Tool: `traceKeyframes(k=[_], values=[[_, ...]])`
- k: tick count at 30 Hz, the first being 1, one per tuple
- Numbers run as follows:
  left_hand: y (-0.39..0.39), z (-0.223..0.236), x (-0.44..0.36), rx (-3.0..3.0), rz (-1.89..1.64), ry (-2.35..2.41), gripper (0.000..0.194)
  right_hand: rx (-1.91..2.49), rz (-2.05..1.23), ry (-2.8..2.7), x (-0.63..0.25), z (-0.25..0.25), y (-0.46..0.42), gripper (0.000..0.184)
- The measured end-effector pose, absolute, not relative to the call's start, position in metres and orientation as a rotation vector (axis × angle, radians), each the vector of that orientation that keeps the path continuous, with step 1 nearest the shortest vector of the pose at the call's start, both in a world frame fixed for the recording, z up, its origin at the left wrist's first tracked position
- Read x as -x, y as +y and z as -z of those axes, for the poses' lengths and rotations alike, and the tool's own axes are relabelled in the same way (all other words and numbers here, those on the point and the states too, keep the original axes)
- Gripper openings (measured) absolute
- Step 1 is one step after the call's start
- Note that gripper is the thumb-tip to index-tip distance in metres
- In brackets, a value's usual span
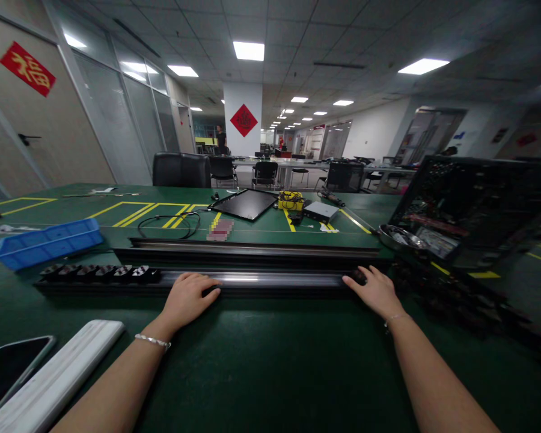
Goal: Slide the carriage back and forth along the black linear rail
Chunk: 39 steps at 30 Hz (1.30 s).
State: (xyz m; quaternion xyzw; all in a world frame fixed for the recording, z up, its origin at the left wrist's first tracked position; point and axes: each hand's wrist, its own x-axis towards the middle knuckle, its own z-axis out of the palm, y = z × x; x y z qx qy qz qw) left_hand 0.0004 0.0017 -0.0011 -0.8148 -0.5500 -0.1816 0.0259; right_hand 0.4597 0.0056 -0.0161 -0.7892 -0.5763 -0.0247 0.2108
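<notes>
A long black rail [261, 279] with a shiny inner channel lies across the green table in front of me. My left hand [190, 296] rests over it left of centre, fingers across the top and thumb along the near side. Near its right end, my right hand [373, 291] has thumb and fingers round a small dark part [359, 276] in the channel, mostly covered by the fingers. Several black blocks with metal faces [104, 272] sit in a row in the rail's left end. Just behind lies a second black rail [252, 248], parallel to the first.
At left are a blue plastic bin [49, 243], a white bar [58, 376] and a phone [13, 367]. Further back lie a black cable [169, 225], a dark flat panel [246, 204] and a grey box [321, 211]. A metal bowl [399, 237] and a large dark rack [473, 210] stand right.
</notes>
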Motion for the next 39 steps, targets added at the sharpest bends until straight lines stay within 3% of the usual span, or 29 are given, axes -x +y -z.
traceKeyframes(k=[4,39], values=[[0.0023,0.0017,0.0000,2.522,0.565,-1.699,0.029,2.258,0.186,-1.540,-0.4530,0.0219,0.0076,0.071],[0.0021,0.0025,0.0007,2.508,0.524,-1.689,0.030,2.261,0.072,-1.475,-0.4526,0.0148,0.0118,0.057]])
